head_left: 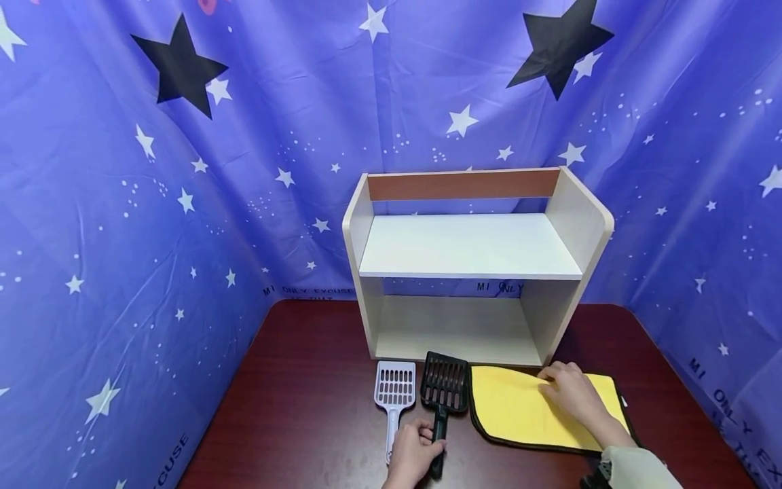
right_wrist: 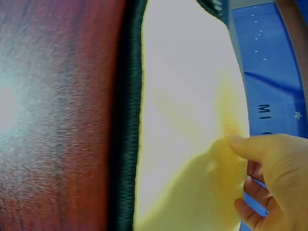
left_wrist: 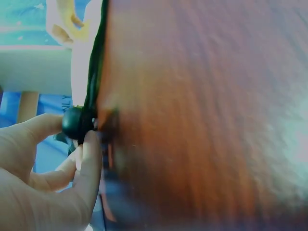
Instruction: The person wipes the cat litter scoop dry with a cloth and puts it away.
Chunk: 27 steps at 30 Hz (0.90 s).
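Note:
A black slotted scoop (head_left: pixel 444 388) lies on the dark red table (head_left: pixel 305 407) in front of the shelf. My left hand (head_left: pixel 425 438) grips its handle near the end. In the left wrist view the left hand (left_wrist: pixel 83 139) closes thumb and fingers round the black scoop's (left_wrist: pixel 76 122) rounded handle tip. Right of it lies a yellow cloth (head_left: pixel 519 407) with black edging. My right hand (head_left: pixel 554 380) sits on its far edge. In the right wrist view the right hand (right_wrist: pixel 243 166) pinches the yellow cloth (right_wrist: pixel 183 120), thumb on top, fingers curled past the edge.
A pale grey scoop (head_left: pixel 394 392) lies just left of the black one. A white two-tier shelf (head_left: pixel 470 248) stands behind them, both levels bare. Blue star-print fabric (head_left: pixel 122 204) walls in the table on three sides.

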Each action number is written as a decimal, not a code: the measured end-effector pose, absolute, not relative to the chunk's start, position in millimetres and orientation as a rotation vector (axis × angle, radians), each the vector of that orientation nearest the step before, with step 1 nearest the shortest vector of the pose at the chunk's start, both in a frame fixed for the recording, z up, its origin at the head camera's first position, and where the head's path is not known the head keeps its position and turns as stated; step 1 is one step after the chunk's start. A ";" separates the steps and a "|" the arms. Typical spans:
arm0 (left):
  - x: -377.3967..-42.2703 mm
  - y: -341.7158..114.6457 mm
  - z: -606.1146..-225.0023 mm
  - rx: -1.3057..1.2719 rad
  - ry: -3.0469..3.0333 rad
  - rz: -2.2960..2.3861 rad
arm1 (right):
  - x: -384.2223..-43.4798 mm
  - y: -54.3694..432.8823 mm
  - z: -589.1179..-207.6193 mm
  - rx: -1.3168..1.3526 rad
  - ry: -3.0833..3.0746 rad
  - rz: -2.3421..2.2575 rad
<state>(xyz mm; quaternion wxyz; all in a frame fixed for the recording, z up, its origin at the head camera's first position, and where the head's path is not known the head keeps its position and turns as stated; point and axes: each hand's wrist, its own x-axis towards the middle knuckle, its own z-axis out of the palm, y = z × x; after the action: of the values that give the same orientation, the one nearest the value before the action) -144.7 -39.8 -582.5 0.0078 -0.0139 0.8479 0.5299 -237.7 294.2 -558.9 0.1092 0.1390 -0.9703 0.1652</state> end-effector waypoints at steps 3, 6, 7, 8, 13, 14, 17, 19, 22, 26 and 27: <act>-144.9 -41.6 -580.5 -0.061 2.573 1.768 | -234.0 295.2 -551.4 0.400 -2.839 0.516; -147.3 -44.7 -578.0 -0.073 2.520 1.823 | -230.6 296.2 -543.2 0.383 -2.842 0.568; -148.4 -45.8 -577.2 -0.073 2.499 1.838 | -229.8 296.6 -540.7 0.378 -2.842 0.587; -149.5 -46.9 -576.3 -0.071 2.480 1.851 | -229.1 297.2 -538.4 0.380 -2.834 0.604; -153.3 -51.2 -572.6 -0.051 2.411 1.927 | -224.9 299.6 -529.0 0.422 -2.723 0.682; -153.9 -52.1 -571.8 -0.045 2.404 1.941 | -224.0 299.7 -527.1 0.441 -2.688 0.701; -155.0 -55.5 -568.5 -0.033 2.347 2.006 | -221.4 299.2 -520.5 0.482 -2.604 0.758; -155.3 -57.8 -566.1 -0.035 2.292 2.048 | -220.4 299.1 -516.6 0.492 -2.579 0.788; -155.4 -61.1 -562.9 -0.048 2.205 2.099 | -219.5 298.1 -512.2 0.490 -2.570 0.799; -155.2 -65.4 -559.3 -0.065 2.162 2.128 | -217.8 295.1 -507.4 0.469 -2.554 0.837; -155.4 -66.5 -558.3 -0.070 2.155 2.137 | -217.3 293.7 -505.9 0.462 -2.544 0.863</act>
<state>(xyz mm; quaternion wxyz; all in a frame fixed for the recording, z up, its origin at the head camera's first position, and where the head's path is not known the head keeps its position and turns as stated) -155.4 -66.5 -558.3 0.0529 -0.0230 0.7089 0.7029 -217.3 293.7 -505.9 0.2065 0.1660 -0.9131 0.3099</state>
